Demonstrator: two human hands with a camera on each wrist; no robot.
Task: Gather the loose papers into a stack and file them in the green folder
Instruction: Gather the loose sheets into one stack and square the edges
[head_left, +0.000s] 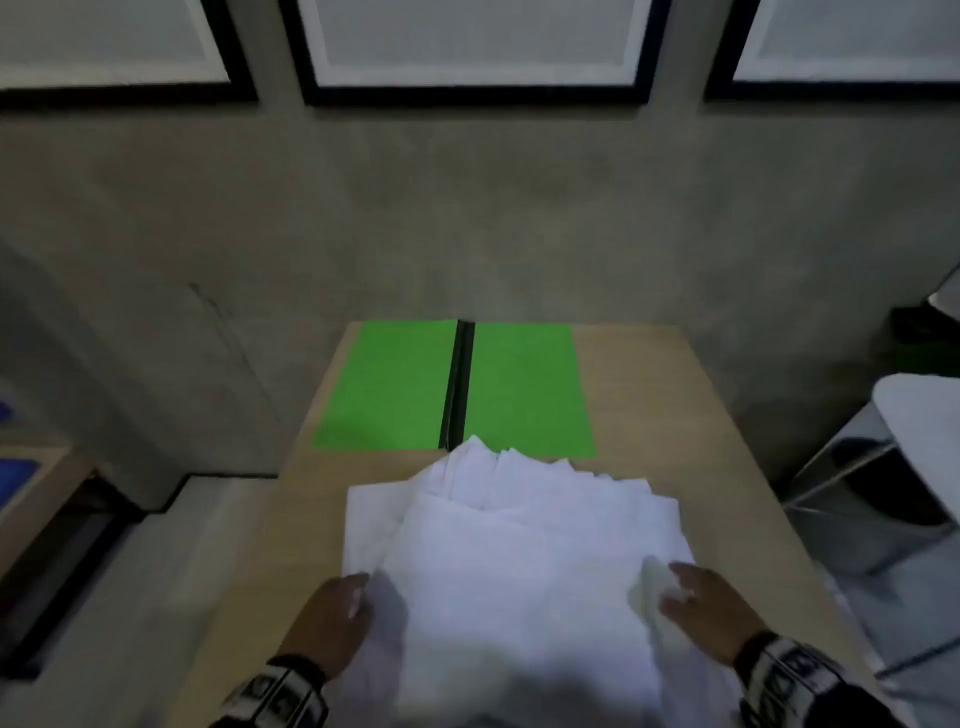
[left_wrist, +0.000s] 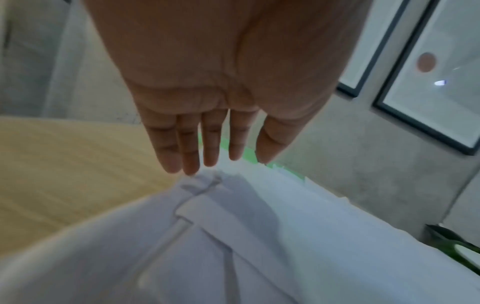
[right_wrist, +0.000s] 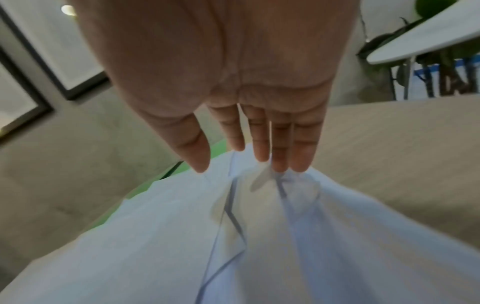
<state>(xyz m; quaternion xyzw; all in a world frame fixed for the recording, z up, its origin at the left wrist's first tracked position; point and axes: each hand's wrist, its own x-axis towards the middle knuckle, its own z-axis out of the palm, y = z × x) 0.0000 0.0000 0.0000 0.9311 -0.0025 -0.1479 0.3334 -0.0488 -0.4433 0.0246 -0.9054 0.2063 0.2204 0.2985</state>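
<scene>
White cloth (head_left: 519, 561), thin, soft and matt, creased and folded, with stitched seams. Under it a table (head_left: 675, 415) of pale wood, smooth, with a faint grain. The left green sheet (head_left: 389, 384) and the right green sheet (head_left: 524, 389) are flat and matt, like paper. Behind them a wall (head_left: 467, 208) that looks like rough, mottled grey concrete, and a smooth black picture frame (head_left: 467, 96)

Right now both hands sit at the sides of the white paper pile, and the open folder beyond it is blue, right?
Not blue: the head view shows the open folder is green. The rest holds: the left hand and the right hand sit at the sides of the white paper pile.
</scene>
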